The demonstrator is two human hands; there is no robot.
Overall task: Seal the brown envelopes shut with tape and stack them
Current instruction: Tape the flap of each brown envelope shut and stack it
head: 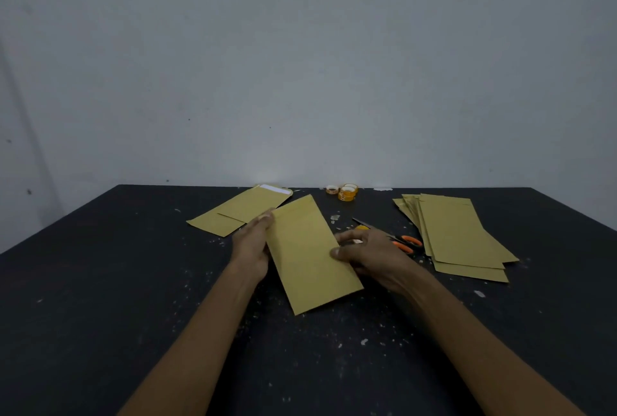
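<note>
A brown envelope (309, 253) lies slanted at the middle of the black table (100, 298), plain side up. My left hand (252, 243) grips its left edge near the top. My right hand (364, 253) holds its right edge, thumb on top of the paper. Further left, another brown envelope (240, 210) lies with its flap open and a white strip showing. A fanned pile of brown envelopes (457, 235) sits at the right. Three small tape rolls (345, 192) stand near the table's back edge.
Orange-handled scissors (399, 238) lie just right of my right hand, blades pointing left and back. Small white scraps speckle the tabletop. A bare grey wall (300, 65) rises behind the table's far edge.
</note>
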